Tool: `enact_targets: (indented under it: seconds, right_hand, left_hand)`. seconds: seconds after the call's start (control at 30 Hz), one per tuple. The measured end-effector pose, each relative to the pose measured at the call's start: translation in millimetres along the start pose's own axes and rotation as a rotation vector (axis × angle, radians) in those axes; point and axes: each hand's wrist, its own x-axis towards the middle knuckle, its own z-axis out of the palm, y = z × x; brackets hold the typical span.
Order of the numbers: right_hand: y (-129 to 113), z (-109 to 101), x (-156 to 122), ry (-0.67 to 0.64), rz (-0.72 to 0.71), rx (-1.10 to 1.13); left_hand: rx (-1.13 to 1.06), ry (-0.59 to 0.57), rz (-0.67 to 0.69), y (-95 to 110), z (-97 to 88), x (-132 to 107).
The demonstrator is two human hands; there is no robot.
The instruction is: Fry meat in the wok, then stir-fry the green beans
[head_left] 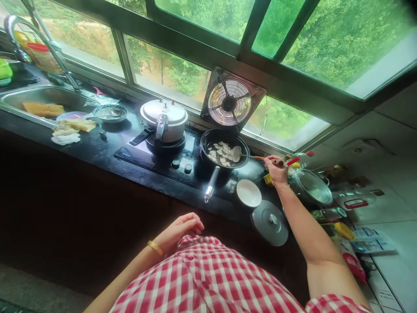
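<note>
My right hand (276,169) is closed round the wooden handle of a spatula (236,153). The spatula's metal blade rests in a dark frying pan (206,150), among several pale slices of food (220,152). The pan sits on the right burner of a black stove (143,161), its handle pointing towards me. My left hand (185,226) is held in front of the checked shirt, fingers curled in with no object visible in them. A white bowl (249,193) and a grey pot lid (269,222) lie on the counter between the pan and my right forearm.
A pressure cooker (166,117) occupies the left burner. Behind the pan, a fan (230,102) is set in the window. A sink (19,98), a patterned bowl (110,114) and crumpled cloths (72,129) are at left. Along the right wall stand a large pot (311,187) and bottles.
</note>
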Motion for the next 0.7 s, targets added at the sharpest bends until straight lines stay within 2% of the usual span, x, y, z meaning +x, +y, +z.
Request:
enact_targets:
  seconds: [0.07, 0.13, 0.3, 0.4, 0.53, 0.7]
  right_hand:
    - [-5.9, 8.7, -5.5, -0.001, 0.112, 0.156]
    - [-17.8, 13.7, -12.2, -0.043, 0.127, 0.263]
    - [-58.8, 9.8, -32.1, -0.283, -0.064, 0.212]
    - [-69.9, 11.3, -40.7, -0.397, -0.123, 0.110]
    - [-54.4, 21.6, -34.5, -0.374, -0.211, 0.008]
    - [-25.2, 17.3, -6.5, -0.198, -0.294, -0.084]
  left_hand:
    - [-0.031, 0.032, -0.014, -2.6, -1.6, -2.3]
    - [-0.046, 0.049, -0.022, -4.3, -3.4, -3.0]
    - [-0.062, 0.069, -0.027, -8.5, -9.1, -3.3]
    - [-0.055, 0.065, -0.032, -9.9, -11.2, -3.5]
    - [-0.070, 0.084, -0.026, -11.5, -12.3, -2.9]
    - [-0.092, 0.088, -0.043, -14.6, -13.2, -1.7]
